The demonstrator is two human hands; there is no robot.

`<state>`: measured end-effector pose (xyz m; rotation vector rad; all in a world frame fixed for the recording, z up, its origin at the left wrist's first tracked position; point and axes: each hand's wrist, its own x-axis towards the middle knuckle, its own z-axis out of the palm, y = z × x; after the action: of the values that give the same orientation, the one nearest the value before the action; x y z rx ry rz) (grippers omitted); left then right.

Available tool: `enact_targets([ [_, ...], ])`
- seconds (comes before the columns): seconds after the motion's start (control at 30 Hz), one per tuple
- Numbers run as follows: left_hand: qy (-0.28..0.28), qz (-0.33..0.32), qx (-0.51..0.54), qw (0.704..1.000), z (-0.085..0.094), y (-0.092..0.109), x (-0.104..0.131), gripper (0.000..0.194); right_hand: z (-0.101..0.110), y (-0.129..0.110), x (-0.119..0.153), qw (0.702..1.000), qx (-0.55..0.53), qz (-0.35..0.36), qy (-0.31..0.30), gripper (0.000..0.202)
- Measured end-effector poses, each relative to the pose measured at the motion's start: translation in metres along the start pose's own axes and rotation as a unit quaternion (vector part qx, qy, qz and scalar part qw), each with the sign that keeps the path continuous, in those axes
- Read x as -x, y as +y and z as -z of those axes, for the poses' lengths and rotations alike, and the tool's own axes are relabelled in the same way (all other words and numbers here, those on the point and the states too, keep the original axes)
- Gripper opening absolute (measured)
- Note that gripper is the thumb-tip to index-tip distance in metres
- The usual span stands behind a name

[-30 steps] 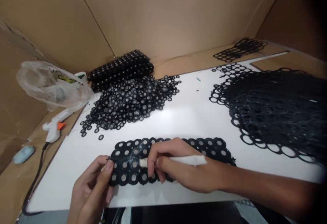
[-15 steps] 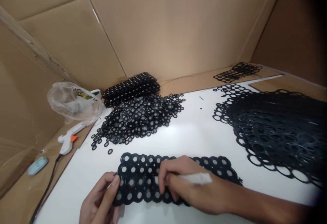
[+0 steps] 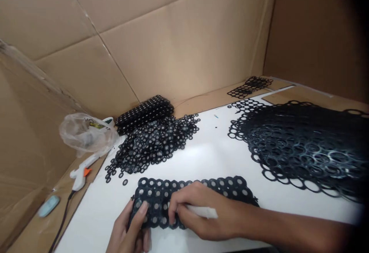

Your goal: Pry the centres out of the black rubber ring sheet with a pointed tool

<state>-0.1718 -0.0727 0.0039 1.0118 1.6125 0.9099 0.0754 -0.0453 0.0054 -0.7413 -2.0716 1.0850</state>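
Observation:
A black sheet of joined rings with pale round centres [image 3: 157, 193] lies across the near part of the white board. My left hand [image 3: 131, 226] grips its left end, thumb on top and fingers beneath. My right hand [image 3: 198, 210] is closed round a white, pen-like tool [image 3: 203, 211], over the middle of the sheet. The tool's tip is hidden by the fingers. Beyond the sheet is a heap of small loose black rings [image 3: 152, 141].
A large pile of black ring netting [image 3: 296, 141] covers the right side. Stacked dotted sheets [image 3: 145, 112] stand behind the heap. At left are a plastic bag [image 3: 86, 133], a white glue gun [image 3: 82, 174] with its cord, and a light-blue object [image 3: 49, 206].
The view has shifted. My left thumb has moved further onto the sheet, and my right hand with the white tool has moved a little left along it.

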Motion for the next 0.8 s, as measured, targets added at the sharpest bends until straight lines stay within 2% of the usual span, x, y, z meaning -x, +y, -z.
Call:
enact_targets([
  [0.13,-0.001,-0.070,-0.018,0.997,-0.001,0.003,-0.004,0.059,0.005,-0.006,0.000,1.000,-0.013,0.025,-0.006,0.030],
  [0.23,0.003,-0.116,-0.057,0.992,-0.004,0.005,-0.003,0.063,0.009,-0.013,-0.001,0.999,-0.024,-0.027,-0.011,0.033],
  [0.3,0.023,-0.159,-0.105,0.981,-0.009,0.006,-0.001,0.060,0.010,-0.017,-0.002,0.996,-0.037,-0.075,-0.007,0.033],
  [0.4,0.042,-0.211,-0.151,0.965,-0.015,0.007,0.003,0.049,0.009,-0.019,-0.003,0.990,-0.070,-0.119,0.002,0.025],
  [0.47,0.045,-0.232,-0.155,0.959,-0.018,0.007,0.005,0.053,0.008,-0.018,-0.001,0.985,-0.099,-0.138,0.006,0.022],
  [0.57,0.058,-0.227,-0.169,0.958,-0.022,0.005,0.004,0.059,0.005,-0.020,0.007,0.978,-0.135,-0.155,0.047,0.027],
  [0.67,0.056,-0.196,-0.173,0.964,-0.024,-0.002,0.002,0.065,-0.004,-0.023,0.018,0.975,-0.131,-0.141,0.108,0.034],
  [0.73,0.060,-0.221,-0.189,0.955,-0.023,-0.008,0.000,0.065,-0.010,-0.025,0.024,0.973,-0.129,-0.134,0.137,0.035],
  [0.8,0.072,-0.273,-0.214,0.935,-0.019,-0.013,-0.001,0.061,-0.013,-0.025,0.028,0.967,-0.142,-0.143,0.158,0.037],
])
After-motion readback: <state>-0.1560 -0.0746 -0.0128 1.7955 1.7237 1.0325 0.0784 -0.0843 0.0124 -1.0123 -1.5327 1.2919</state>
